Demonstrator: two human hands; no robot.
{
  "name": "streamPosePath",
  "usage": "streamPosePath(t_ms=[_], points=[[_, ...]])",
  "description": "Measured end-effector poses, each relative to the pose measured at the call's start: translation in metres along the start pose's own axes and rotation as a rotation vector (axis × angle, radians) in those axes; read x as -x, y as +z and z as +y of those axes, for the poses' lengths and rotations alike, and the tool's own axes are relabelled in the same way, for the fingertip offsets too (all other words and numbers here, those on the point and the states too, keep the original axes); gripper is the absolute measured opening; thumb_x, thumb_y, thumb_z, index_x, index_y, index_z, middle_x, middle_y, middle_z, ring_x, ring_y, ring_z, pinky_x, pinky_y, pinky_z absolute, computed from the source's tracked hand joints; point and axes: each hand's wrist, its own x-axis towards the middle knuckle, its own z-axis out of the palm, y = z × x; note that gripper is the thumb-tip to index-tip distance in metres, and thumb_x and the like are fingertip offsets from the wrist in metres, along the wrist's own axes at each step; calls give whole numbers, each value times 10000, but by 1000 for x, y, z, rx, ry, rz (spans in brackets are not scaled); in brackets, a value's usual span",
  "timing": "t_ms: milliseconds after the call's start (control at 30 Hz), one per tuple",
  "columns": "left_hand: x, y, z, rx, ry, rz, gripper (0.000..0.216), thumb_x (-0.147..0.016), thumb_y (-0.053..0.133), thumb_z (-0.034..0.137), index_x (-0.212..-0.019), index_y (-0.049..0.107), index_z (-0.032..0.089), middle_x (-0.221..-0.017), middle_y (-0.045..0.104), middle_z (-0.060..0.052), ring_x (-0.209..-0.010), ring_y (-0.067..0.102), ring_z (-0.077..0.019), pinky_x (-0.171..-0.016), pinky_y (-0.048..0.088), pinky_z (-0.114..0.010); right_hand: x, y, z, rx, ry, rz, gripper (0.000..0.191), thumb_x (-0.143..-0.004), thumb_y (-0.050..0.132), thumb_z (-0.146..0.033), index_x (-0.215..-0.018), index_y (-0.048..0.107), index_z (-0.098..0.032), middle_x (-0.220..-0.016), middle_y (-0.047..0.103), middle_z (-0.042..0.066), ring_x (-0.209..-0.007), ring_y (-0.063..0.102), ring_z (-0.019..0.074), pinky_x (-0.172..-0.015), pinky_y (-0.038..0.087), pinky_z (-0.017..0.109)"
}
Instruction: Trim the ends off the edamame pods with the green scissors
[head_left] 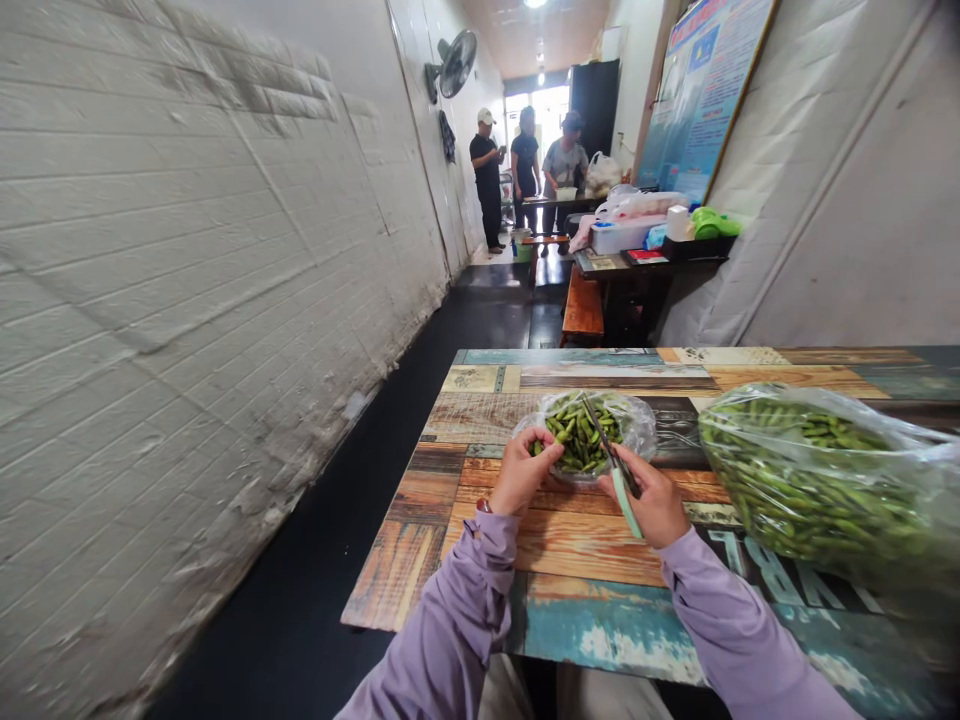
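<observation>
Left hand (pixel 520 472) pinches an edamame pod (pixel 560 438) at the plastic-lined bowl (pixel 640 428); right hand (pixel 654 500) grips scissors (pixel 602 434), blades over the pods, bowl probably set centrally on the surface (pixel 585 545) for easy reach.

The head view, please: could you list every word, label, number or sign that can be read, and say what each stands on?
Nothing can be read with certainty.
Blue wall poster: rows of text, too small and blurred to read.
Tabletop: large white letters, partly covered by the bag of green pods, not clear enough to quote.
</observation>
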Motion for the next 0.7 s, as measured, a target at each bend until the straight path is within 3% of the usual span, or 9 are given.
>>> streamPosePath(t_ms=[133, 300, 500, 700], points=[[6, 0, 6, 130, -99, -49, 286, -643, 729, 346, -774, 558, 158, -633, 485, 55, -415, 375, -32, -408, 244, -178, 1, -1, -10, 62, -78, -49, 520, -744, 637, -430, -1186, 587, -161, -1030, 689, 100, -846, 672, 206, -780, 552, 323], [7, 2, 3, 156, -120, -100, 366, -623, 751, 360, -892, 626, 146, -738, 540, 23, -448, 397, -24, -410, 291, -172, 2, -1, -16, 120, -164, -116, 447, -778, 607, -375, -1179, 564, -183, -1052, 654, 97, -870, 648, 199, -723, 553, 299], [6, 1, -3, 137, -129, -153, 320, -685, 702, 417, -836, 645, 141, -640, 524, 20, -467, 390, -43, -431, 289, -175, 3, -1, -15, 151, -195, -155, 449, -779, 606, -363, -1193, 541, -203, -985, 645, 72, -804, 631, 185, -680, 546, 296], [8, 3, 6, 185, -115, -127, 264, -640, 743, 370, -761, 667, 149, -623, 540, 7, -526, 436, -75, -451, 307, -176, 3, -2, -17, 133, -215, -183, 463, -776, 606, -370, -1206, 526, -217, -955, 635, 62, -777, 616, 179, -663, 536, 297]])
